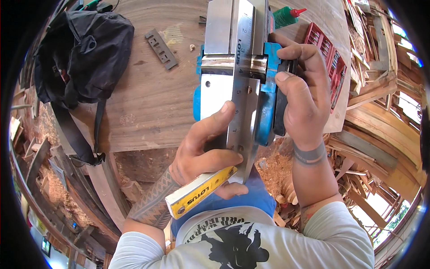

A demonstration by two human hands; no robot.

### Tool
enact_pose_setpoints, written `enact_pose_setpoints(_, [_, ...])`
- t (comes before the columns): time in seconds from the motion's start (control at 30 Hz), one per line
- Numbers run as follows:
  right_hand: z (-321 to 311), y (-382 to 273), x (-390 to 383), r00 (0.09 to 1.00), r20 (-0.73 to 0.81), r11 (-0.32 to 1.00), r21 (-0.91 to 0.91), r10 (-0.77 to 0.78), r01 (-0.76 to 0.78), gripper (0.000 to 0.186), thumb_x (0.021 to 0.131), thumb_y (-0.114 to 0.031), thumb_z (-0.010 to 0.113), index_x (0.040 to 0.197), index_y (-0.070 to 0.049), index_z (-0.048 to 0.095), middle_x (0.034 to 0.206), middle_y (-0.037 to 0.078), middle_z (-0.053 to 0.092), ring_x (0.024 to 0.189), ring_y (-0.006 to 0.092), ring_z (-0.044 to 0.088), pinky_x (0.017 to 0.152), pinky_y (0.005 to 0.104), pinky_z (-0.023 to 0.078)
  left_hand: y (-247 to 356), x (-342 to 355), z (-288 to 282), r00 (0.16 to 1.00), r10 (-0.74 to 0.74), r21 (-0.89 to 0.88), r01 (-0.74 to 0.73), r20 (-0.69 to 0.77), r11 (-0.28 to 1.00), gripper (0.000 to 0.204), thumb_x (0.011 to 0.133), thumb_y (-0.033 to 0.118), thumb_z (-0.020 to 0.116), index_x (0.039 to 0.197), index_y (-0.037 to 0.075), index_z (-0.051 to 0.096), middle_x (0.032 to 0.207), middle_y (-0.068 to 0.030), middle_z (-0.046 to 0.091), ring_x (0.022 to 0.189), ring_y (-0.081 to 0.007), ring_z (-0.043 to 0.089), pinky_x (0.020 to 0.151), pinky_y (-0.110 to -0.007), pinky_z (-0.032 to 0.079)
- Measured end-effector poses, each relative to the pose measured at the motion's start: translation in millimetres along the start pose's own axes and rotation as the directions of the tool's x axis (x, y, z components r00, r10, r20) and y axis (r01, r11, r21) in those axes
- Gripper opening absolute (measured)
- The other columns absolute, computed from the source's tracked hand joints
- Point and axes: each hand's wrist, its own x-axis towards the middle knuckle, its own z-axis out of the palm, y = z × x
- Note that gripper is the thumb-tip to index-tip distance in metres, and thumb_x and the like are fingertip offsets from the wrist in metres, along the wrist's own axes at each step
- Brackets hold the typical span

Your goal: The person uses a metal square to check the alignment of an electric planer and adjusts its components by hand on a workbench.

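An electric hand planer [217, 96] with a blue body lies sole-up at the table's near edge, its metal sole and cutter drum showing. Along the sole runs the steel blade of a try square [238, 89], its yellow and silver stock [197, 193] angled out toward my left forearm. My left hand [197, 154] is closed on the square near its corner, thumb and index finger along the blade. At the planer's right side, my right hand [307, 92] grips the blue housing and black side cover with bent fingers, thumb near the drum.
On the wooden table [148, 116] lie a slotted dark metal plate [161, 49], a black bag [85, 54] with hanging straps, a green bottle [286, 17] with a red nozzle and a red case of bits [329, 60]. Lumber [380, 130] and wood shavings surround the table.
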Motion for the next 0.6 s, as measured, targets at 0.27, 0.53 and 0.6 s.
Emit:
enact_pose_setpoints(0.27, [2.3, 2.4, 1.1, 0.999, -0.037, 0.988, 0.149, 0.039, -0.033, 0.023, 0.092, 0.005, 0.06, 0.114, 0.002, 0.063, 0.11, 0.004, 0.065, 0.082, 0.004, 0.055, 0.074, 0.0217, 0.047, -1.4, 1.9, 1.0, 1.0, -0.005, -0.041, 0.005, -0.004, 0.999, 0.051, 0.079, 0.041, 0.097, 0.107, 0.005, 0.073, 0.17, -0.031, 0.023, 0.15, -0.0574, 0.04, 0.118, -0.055, 0.046])
enact_pose_setpoints(0.53, [0.4, 4.6, 0.8, 0.998, -0.039, 0.99, 0.134, 0.04, -0.034, 0.023, 0.092, 0.004, 0.06, 0.114, 0.002, 0.063, 0.111, 0.005, 0.065, 0.083, 0.0044, 0.055, 0.075, 0.0215, 0.047, -1.6, 2.9, -2.4, 1.0, -0.008, -0.024, 0.009, 0.029, 1.0, 0.051, 0.08, 0.04, 0.096, 0.106, 0.003, 0.073, 0.17, -0.0315, 0.022, 0.147, -0.0571, 0.045, 0.117, -0.054, 0.048])
enact_pose_setpoints(0.6, [0.4, 3.2, 1.4, 0.999, -0.035, 0.991, 0.134, 0.033, -0.028, 0.023, 0.092, 0.004, 0.06, 0.114, 0.003, 0.063, 0.113, 0.006, 0.065, 0.083, 0.0046, 0.055, 0.075, 0.0216, 0.047, -1.5, 2.9, -2.5, 1.0, -0.01, -0.028, 0.011, 0.027, 1.0, 0.051, 0.08, 0.04, 0.097, 0.105, 0.003, 0.073, 0.17, -0.0315, 0.022, 0.146, -0.0567, 0.047, 0.116, -0.054, 0.049])
